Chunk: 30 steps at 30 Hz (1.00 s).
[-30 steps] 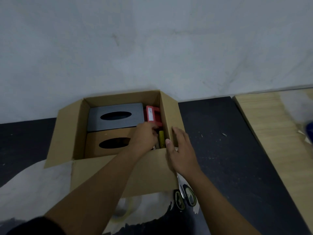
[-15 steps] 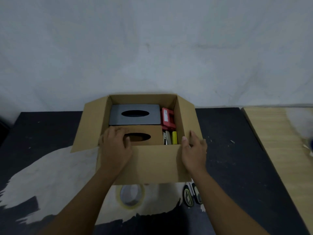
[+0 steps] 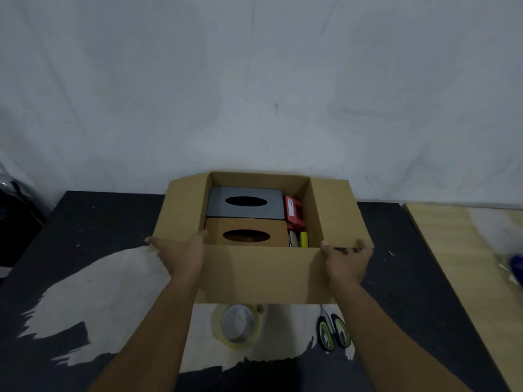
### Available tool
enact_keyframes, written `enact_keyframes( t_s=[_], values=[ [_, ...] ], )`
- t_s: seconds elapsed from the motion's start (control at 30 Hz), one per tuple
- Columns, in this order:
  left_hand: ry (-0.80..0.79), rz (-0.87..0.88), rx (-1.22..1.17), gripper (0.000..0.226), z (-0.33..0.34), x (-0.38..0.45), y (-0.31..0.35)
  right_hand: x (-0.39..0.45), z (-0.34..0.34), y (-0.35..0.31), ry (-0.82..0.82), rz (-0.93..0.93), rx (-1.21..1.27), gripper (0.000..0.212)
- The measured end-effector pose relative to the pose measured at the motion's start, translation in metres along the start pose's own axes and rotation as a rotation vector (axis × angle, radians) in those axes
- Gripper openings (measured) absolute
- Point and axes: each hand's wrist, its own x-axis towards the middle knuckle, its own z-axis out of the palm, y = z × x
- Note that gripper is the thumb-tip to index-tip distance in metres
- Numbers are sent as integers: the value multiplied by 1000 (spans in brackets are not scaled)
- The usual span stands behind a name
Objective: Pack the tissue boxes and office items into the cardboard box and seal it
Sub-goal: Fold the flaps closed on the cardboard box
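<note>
Both hands, left hand (image 3: 181,254) and right hand (image 3: 346,260), lie flat and wide on the box (image 3: 263,274) side flaps. The flaps look light and bendy; hold their edges.

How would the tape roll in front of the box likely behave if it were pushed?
The tape roll lies flat on its side, so it would probably slide rather than roll. It looks like a hollow ring, so likely light. Stood on edge, it could roll toward the scissors.

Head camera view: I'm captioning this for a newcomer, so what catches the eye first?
The open cardboard box at centre, with a grey tissue box behind a brown tissue box inside. The left hand and right hand touch its near corners.
</note>
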Motion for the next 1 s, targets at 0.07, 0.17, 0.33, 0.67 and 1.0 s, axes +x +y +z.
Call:
enact_keyframes(
  t_s=[0.07,0.17,0.33,0.67,1.0],
  values=[
    [108,130,-123,114,-4,-2,2,0,-3,0,-28,-49,88,93],
    [176,304,-242,96,-11,-12,4,-11,-9,-1,-82,-229,18,82],
    [-94,744,-55,88,-24,-34,-5,-30,-16,-1,-322,-597,-202,44],
    [-539,855,771,60,-22,16,-22,1,-11,12,-627,-676,-793,41],
    [-808,862,1045,95,-63,55,-5,55,-44,-4,-1035,-844,-1152,120]
  ],
)
